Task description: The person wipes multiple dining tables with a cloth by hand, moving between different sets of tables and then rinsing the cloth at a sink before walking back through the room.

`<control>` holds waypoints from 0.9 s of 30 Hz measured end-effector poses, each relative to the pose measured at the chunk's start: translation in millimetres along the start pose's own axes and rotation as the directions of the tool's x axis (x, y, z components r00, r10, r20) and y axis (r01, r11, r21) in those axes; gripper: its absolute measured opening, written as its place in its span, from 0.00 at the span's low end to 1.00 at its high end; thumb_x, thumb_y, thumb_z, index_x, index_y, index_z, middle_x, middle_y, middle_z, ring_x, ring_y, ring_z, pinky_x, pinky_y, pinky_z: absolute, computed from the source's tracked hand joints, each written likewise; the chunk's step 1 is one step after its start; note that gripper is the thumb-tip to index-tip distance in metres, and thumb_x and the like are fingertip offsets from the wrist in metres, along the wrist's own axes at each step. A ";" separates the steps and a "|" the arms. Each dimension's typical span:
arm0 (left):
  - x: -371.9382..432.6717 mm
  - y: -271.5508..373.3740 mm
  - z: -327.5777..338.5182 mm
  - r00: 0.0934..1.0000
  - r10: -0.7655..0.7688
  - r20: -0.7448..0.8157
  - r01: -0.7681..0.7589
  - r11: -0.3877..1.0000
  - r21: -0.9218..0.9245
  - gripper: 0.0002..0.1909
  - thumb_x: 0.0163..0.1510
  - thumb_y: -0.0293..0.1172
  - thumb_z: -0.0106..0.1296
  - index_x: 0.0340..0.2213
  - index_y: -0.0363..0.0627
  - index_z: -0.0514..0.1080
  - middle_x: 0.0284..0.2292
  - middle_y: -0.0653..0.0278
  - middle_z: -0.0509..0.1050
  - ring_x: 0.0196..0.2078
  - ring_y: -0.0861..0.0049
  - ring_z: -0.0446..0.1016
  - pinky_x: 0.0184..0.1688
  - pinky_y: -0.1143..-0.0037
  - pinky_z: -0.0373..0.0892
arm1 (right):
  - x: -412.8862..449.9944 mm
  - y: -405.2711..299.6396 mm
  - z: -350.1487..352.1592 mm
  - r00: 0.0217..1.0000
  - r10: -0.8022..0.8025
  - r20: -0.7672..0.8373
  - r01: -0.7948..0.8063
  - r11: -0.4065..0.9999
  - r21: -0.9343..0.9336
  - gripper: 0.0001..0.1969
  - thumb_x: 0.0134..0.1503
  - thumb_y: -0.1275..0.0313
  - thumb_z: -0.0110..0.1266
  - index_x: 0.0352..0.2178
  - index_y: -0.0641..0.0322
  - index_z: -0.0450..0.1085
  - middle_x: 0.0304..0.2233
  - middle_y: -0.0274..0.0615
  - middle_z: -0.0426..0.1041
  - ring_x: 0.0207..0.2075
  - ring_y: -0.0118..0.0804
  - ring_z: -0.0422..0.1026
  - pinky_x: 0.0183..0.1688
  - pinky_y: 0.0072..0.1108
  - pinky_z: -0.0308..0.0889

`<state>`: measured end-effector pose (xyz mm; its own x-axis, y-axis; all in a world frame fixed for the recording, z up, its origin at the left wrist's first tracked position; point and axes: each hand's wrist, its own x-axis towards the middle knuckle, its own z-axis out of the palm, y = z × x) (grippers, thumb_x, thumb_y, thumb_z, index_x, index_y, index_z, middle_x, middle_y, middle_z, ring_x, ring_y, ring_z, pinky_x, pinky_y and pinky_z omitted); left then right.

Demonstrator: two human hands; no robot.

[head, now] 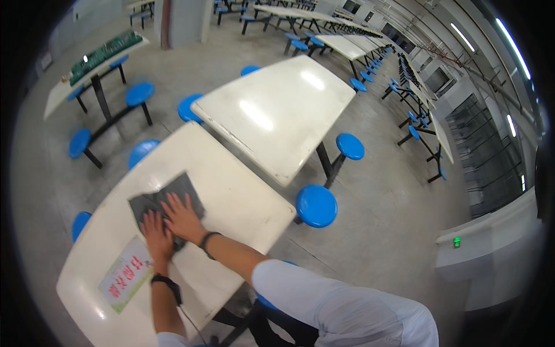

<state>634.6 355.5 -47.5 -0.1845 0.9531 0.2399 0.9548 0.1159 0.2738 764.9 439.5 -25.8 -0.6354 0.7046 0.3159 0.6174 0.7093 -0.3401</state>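
A dark grey cloth (147, 203) lies spread and slightly creased on a white dining table (225, 195). My left hand (157, 240) rests palm down on its near part, fingers extended. Beside it, my right hand (185, 219) also lies flat on the cloth, with its fingers spread. The two hands nearly touch, and neither grips the cloth. Part of the cloth is hidden beneath them. On the tabletop left of my left wrist is a paper sign (125, 275) with red writing and a green border.
A second white table (277, 112) stands across a narrow gap. Round blue stools (316, 206) are fixed along the tables' sides. At the far left, green items (104, 56) cover another table. Rows of tables (347, 45) extend behind. A cable (190, 321) hangs by my left wrist.
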 end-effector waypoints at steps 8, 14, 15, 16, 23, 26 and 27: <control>-68.3 68.8 -5.3 0.998 0.067 0.018 -0.066 0.998 -0.019 0.31 0.51 0.38 0.47 0.55 0.38 0.62 0.61 0.48 0.56 0.66 0.53 0.47 0.67 0.55 0.39 | -101.1 1.2 -28.1 1.000 0.019 0.007 -0.018 0.988 -0.151 0.29 0.61 0.57 0.42 0.60 0.61 0.55 0.63 0.57 0.51 0.65 0.53 0.48 0.62 0.54 0.41; -134.2 116.4 12.6 0.985 0.169 0.021 -0.164 0.976 -0.146 0.31 0.51 0.40 0.48 0.56 0.41 0.62 0.60 0.49 0.58 0.65 0.52 0.49 0.65 0.51 0.42 | -209.6 11.9 -49.5 0.988 0.142 0.056 -0.128 0.971 -0.203 0.31 0.61 0.55 0.42 0.62 0.57 0.52 0.64 0.56 0.48 0.66 0.54 0.47 0.61 0.54 0.45; -145.0 120.1 18.8 0.977 0.214 0.007 -0.210 0.964 -0.162 0.31 0.51 0.42 0.48 0.56 0.44 0.63 0.60 0.50 0.59 0.65 0.52 0.50 0.65 0.50 0.42 | -227.8 11.7 -51.4 0.981 0.184 0.069 -0.167 0.966 -0.197 0.32 0.61 0.54 0.42 0.63 0.56 0.50 0.65 0.56 0.47 0.66 0.54 0.47 0.61 0.54 0.44; -161.8 119.6 23.5 0.969 0.249 0.003 -0.244 0.953 -0.179 0.32 0.51 0.43 0.49 0.57 0.47 0.63 0.59 0.52 0.60 0.64 0.53 0.51 0.64 0.49 0.43 | -244.7 3.0 -57.8 0.954 0.251 0.162 -0.217 0.955 -0.201 0.34 0.60 0.53 0.43 0.64 0.56 0.47 0.65 0.55 0.46 0.66 0.54 0.45 0.61 0.54 0.44; -174.7 117.8 43.0 0.950 0.261 0.171 -0.242 0.962 -0.124 0.35 0.53 0.47 0.48 0.61 0.50 0.56 0.62 0.51 0.54 0.66 0.53 0.47 0.64 0.48 0.42 | -326.4 39.7 -65.5 0.727 0.510 0.460 -0.578 0.816 0.009 0.39 0.57 0.53 0.47 0.64 0.57 0.44 0.66 0.54 0.44 0.66 0.55 0.45 0.63 0.51 0.44; -161.8 123.3 38.8 0.944 0.249 0.217 -0.223 0.965 -0.138 0.36 0.52 0.48 0.50 0.60 0.52 0.57 0.61 0.51 0.55 0.66 0.52 0.47 0.63 0.48 0.44 | -332.6 63.3 -64.1 0.733 0.470 0.492 -0.579 0.811 0.088 0.37 0.57 0.55 0.47 0.63 0.59 0.48 0.65 0.53 0.48 0.66 0.55 0.46 0.64 0.44 0.46; -160.5 124.4 37.0 0.941 0.225 0.254 -0.200 0.972 -0.123 0.36 0.51 0.48 0.51 0.59 0.52 0.58 0.61 0.51 0.56 0.65 0.51 0.49 0.63 0.48 0.45 | -330.3 66.0 -64.7 0.720 0.431 0.544 -0.578 0.806 0.126 0.36 0.56 0.56 0.48 0.62 0.61 0.50 0.64 0.53 0.49 0.66 0.55 0.47 0.65 0.41 0.47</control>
<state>791.6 227.3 -86.5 0.1007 0.9936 0.0508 0.9364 -0.1120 0.3326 1045.6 254.9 -95.3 -0.4438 0.8013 -0.4011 0.8064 0.1620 -0.5687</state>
